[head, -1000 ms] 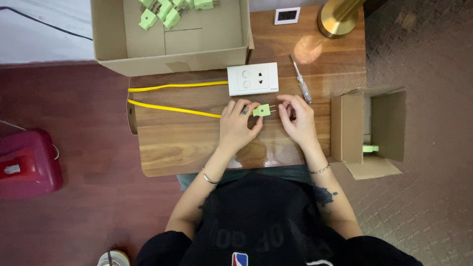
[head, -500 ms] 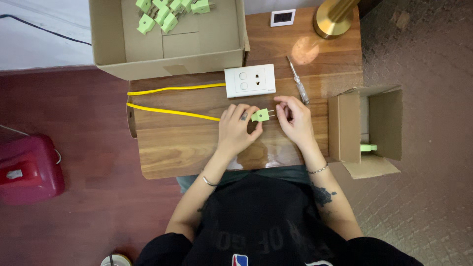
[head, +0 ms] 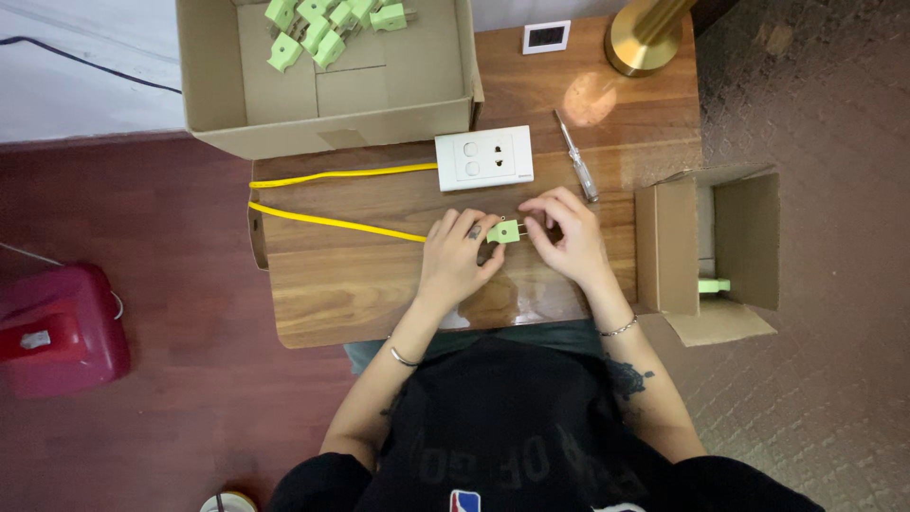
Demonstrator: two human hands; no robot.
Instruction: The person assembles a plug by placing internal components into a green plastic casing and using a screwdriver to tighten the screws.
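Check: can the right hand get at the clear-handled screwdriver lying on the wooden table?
Probably yes. The screwdriver lies bare on the table just beyond the right hand, nothing between them, though its fingers now pinch the green plug.

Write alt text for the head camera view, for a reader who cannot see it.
Seen from above, a person's left hand and right hand hold a small green plug on the end of a yellow cable over a wooden table. A white socket plate and a screwdriver lie just beyond; a cardboard box of more green plugs sits behind.
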